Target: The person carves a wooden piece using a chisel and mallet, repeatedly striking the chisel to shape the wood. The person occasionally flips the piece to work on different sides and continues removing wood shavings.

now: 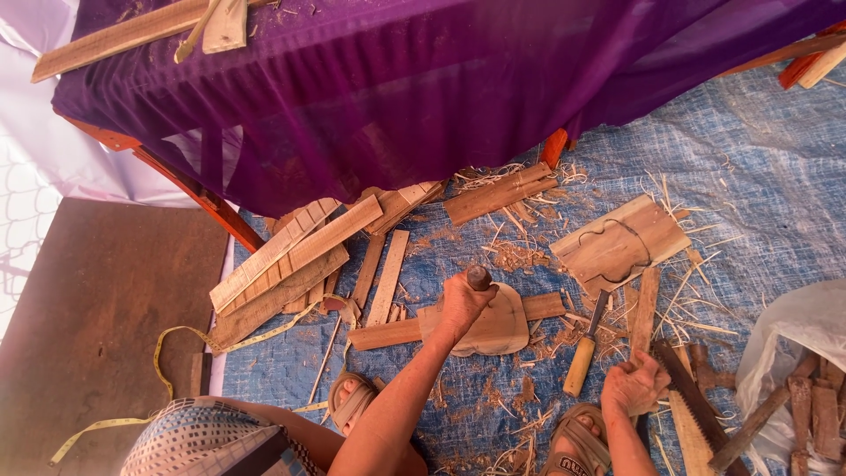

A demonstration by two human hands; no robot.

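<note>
— Bag (797, 330) contents? Landmark: carved blank (493, 324).
— Wood offcuts, right of it. Blank: pale, rounded, lying on a slat (388, 333). My left hand (460, 304) grips a chisel handle (478, 278) over it; right hand (633, 388) clenches a stick (643, 308).

A crumpled translucent white plastic bag (797, 326) holding wood scraps sits at the right edge.

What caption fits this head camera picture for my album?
Left hand grips a chisel on a carved wood piece; right hand holds a wooden stick.
</note>
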